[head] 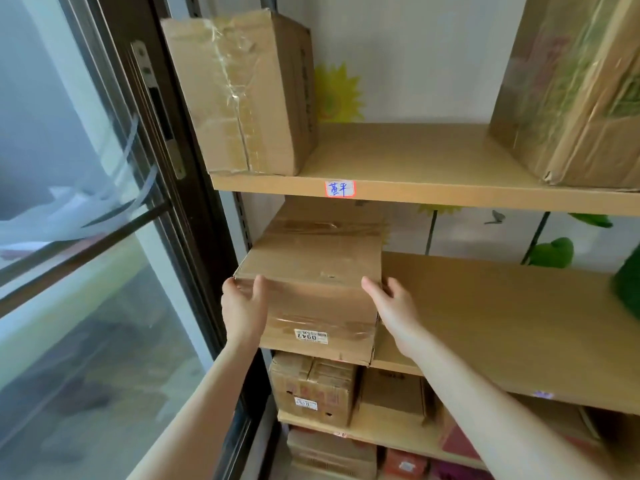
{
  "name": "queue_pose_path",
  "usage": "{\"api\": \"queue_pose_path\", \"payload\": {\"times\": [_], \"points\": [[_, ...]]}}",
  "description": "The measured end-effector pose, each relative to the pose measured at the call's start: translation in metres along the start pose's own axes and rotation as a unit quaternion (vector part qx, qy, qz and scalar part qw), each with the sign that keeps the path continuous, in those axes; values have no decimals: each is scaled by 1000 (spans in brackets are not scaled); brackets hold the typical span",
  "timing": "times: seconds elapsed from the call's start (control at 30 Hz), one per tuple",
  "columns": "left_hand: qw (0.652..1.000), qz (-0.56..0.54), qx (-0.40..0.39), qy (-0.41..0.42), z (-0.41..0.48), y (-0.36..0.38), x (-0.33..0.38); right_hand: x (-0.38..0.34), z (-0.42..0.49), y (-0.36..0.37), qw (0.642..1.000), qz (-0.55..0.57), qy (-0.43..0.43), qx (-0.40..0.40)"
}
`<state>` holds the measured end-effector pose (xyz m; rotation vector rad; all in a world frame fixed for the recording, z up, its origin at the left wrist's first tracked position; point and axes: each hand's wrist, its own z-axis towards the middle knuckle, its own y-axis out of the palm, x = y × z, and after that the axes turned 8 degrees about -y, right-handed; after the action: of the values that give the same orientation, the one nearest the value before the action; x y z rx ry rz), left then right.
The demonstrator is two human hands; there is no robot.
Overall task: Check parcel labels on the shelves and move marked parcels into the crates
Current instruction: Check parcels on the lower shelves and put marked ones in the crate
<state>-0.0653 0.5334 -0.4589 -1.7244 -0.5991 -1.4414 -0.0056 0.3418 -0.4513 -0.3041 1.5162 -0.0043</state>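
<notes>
A taped brown cardboard parcel (311, 271) sits at the left end of the middle shelf (502, 323), its front hanging a little over the shelf edge. A small white label (310, 336) reading 0947, upside down, is stuck on its front face. My left hand (244, 306) grips the parcel's left front corner, thumb on top. My right hand (389, 304) holds the right side, thumb on the front face and fingers round the corner.
On the upper shelf (415, 157) stand a taped box (242, 95) at left and a wrapped box (571, 91) at right; a handwritten tag (340, 188) marks its edge. Several smaller boxes (315, 389) fill lower shelves. A dark window frame (194, 202) borders the left.
</notes>
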Motion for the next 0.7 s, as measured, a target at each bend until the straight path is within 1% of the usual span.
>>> {"api": "queue_pose_path", "payload": {"times": [0.07, 0.13, 0.17, 0.23, 0.27, 0.37, 0.4, 0.43, 0.47, 0.5, 0.57, 0.6, 0.63, 0.67, 0.7], "points": [[1000, 0, 10, 13, -3, 0, 3, 3, 2, -2, 1000, 16, 9, 6], [998, 1, 19, 57, -12, -3, 8, 4, 1, -10, 998, 50, 29, 26], [996, 4, 24, 86, -19, -3, 13, 7, 1, -16, 994, 87, 47, 39], [987, 17, 41, 157, -35, -1, 27, 19, -4, -33, 976, 187, 96, 59], [976, 25, 49, 208, -44, 1, 34, 27, -8, -42, 966, 226, 115, 53], [927, 50, 41, 369, -64, 6, 48, 56, -28, -61, 963, 221, 153, 22], [913, 62, 35, 402, -66, 7, 44, 63, -33, -65, 959, 234, 160, 15], [908, 78, 28, 410, -66, 6, 38, 68, -36, -71, 955, 252, 159, 4], [917, 94, 25, 386, -65, 4, 30, 68, -39, -76, 965, 217, 146, 0], [936, 108, 22, 334, -65, 1, 24, 67, -40, -81, 978, 159, 135, 1], [976, 96, -8, 194, -66, -7, 18, 59, -35, -90, 993, 41, 106, 29], [989, 66, -28, 128, -66, -10, 16, 51, -32, -92, 997, -23, 71, 37], [995, 26, -59, 70, -65, -11, 16, 37, -29, -92, 997, -56, 29, 42], [995, -13, -99, 18, -63, -10, 15, 23, -27, -90, 998, -51, -14, 41], [988, -47, -147, -23, -63, -7, 14, 7, -25, -88, 999, -15, -24, 27]]}}
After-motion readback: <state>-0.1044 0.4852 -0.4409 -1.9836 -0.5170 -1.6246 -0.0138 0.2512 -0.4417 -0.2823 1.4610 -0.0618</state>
